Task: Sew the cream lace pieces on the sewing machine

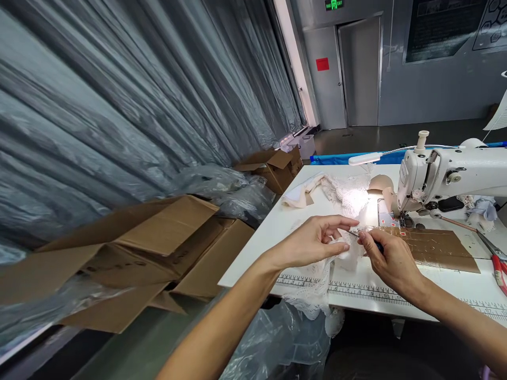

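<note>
White lace fabric (347,190) lies bunched on the table beside the sewing machine, with part of it draped over the front edge. My left hand (312,240) is curled around a fold of this lace, thumb below and fingers above. In my right hand (394,258) is a small tool (353,234) with a thin metal shaft and a dark handle. Its tip points left, at the lace between my hands; the exact kind is hard to make out. To the right of the lace stands the white sewing machine (420,177), its needle area behind my right hand.
A brown sheet (443,248) lies under the machine head. Red-handled scissors (497,264) rest at the right. A printed ruler (368,292) runs along the table's front. Open cardboard boxes (166,227) and clear plastic (233,187) stand left of the table.
</note>
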A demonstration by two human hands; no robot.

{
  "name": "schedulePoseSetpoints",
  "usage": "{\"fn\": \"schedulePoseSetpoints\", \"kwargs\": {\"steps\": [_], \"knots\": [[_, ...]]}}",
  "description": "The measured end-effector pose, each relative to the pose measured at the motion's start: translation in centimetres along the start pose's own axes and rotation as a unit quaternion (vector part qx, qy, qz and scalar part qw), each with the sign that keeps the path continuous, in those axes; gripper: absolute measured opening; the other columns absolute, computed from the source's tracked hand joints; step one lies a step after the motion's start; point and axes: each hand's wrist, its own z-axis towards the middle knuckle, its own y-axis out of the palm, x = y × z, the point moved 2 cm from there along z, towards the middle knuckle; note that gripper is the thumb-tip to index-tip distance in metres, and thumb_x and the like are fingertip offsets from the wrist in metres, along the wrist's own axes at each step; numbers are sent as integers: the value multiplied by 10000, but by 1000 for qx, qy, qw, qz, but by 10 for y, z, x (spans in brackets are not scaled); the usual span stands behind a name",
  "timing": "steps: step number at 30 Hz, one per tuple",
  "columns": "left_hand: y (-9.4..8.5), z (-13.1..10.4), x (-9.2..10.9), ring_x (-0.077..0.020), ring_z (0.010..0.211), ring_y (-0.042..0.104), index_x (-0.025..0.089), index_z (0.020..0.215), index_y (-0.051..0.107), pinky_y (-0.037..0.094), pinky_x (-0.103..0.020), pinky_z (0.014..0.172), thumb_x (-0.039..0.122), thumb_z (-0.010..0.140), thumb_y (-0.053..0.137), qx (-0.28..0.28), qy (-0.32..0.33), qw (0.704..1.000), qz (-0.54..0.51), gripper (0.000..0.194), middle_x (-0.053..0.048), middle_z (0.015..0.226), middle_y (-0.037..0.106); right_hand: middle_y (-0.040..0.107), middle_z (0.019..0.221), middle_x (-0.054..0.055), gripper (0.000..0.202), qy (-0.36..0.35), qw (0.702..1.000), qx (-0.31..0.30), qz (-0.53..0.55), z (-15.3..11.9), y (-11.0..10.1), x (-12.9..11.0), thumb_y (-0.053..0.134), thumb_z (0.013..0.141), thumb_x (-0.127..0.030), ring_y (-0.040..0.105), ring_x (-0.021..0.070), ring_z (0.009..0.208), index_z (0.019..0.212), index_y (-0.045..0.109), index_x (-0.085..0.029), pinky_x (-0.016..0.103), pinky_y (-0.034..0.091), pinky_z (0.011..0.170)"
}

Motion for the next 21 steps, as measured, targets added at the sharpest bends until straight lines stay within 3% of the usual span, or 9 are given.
{"fn": "schedulePoseSetpoints", "kwargs": {"steps": [9, 12, 14, 17, 21], "knots": [[-1, -2, 1, -75, 537, 409, 153, 1229, 665, 313, -177, 492, 245, 750, 733, 17, 12, 1000, -19, 493, 73, 589, 452, 644, 628, 54, 512, 47, 999, -20, -4, 0, -1, -1, 308, 958, -549, 597, 198, 574, 744, 624, -208, 281, 362, 564], [-4, 2, -2, -75, 530, 486, 172, 1232, 668, 395, -176, 503, 240, 732, 773, 29, 3, 997, -68, 515, 40, 638, 589, 603, 623, 31, 537, 42, 998, -1, 41, -4, -4, -1, 278, 964, -590, 562, 186, 577, 759, 601, -213, 280, 369, 558], [-13, 5, -4, -92, 595, 588, 186, 1214, 679, 491, -203, 577, 236, 705, 809, 62, 4, 991, -117, 528, -35, 847, 722, 607, 671, 18, 509, 30, 996, 5, 84, -9, -7, 0, 288, 981, -583, 561, 174, 610, 840, 610, -215, 272, 393, 574], [-41, 6, -4, -173, 827, 712, 180, 1169, 700, 572, -261, 728, 218, 632, 869, 144, 19, 973, -178, 565, -128, 1199, 710, 558, 644, -16, 408, 6, 993, -3, 121, -20, -10, 3, 361, 990, -534, 509, 145, 570, 891, 601, -218, 250, 391, 549], [-111, -3, 1, -288, 1150, 661, 167, 1103, 708, 603, -277, 802, 138, 581, 874, 281, 36, 935, -212, 548, -114, 1315, 661, 467, 579, -36, 374, -16, 992, 7, 125, -35, -15, 15, 416, 981, -475, 415, 113, 502, 756, 559, -213, 223, 355, 473]]}}
